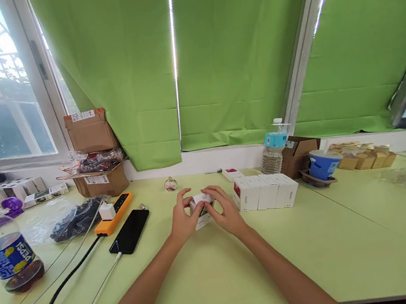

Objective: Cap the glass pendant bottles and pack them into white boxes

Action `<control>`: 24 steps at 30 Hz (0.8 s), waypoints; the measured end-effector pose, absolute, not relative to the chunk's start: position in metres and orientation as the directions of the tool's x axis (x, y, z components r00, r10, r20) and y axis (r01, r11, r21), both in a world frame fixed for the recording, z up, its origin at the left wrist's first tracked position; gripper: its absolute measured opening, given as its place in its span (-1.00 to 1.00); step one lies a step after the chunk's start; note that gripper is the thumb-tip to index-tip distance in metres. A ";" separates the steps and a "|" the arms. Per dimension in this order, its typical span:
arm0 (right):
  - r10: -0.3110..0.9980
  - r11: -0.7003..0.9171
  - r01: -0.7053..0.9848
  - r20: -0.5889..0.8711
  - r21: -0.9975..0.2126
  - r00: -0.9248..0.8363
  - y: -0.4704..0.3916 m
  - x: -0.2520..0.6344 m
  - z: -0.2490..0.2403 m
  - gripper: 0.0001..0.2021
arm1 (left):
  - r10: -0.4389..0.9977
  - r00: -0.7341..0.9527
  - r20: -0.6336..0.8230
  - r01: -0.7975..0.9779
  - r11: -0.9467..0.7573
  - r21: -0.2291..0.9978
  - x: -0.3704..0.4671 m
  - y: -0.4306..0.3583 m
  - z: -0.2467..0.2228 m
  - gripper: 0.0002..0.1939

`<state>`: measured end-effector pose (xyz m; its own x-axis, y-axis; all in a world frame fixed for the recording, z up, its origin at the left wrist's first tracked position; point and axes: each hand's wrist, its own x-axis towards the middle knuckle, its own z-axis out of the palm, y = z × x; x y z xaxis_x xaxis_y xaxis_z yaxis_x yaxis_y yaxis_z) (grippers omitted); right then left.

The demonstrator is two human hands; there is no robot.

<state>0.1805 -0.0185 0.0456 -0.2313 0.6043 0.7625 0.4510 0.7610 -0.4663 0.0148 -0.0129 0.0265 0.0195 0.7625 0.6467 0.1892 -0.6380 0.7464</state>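
Note:
Both hands hold a small white box [203, 220] over the middle of the table, its top flap or insert showing printed marks. My left hand [183, 215] closes on its left side, thumb near the top. From the right, my right hand [227, 209] grips it, with thumb and fingers at the top edge. My fingers hide much of the box. Just right of it stands a row of several white boxes [264, 191], with one more white box [232, 173] lying behind. A round gold-rimmed ornament [170, 184] sits behind my left hand.
At left are a cola bottle [5, 252], an orange power strip [114, 214], a black phone [129, 231] on a white cable and cardboard boxes [101, 183]. A water bottle [273, 148], a blue tub [322, 166] and kraft boxes [367, 155] stand at back right.

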 end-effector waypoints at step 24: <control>0.647 0.739 0.420 0.730 -0.527 -0.222 -0.011 0.179 0.042 -0.68 | 0.747 -0.033 0.664 0.204 -0.645 0.736 0.015 -0.007 0.017 -0.62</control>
<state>0.1785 -0.0107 0.0420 -0.2215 0.6469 0.7297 0.4198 0.7387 -0.5274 0.0154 -0.0075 0.0166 -0.0335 0.7468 0.6642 0.2041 -0.6455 0.7360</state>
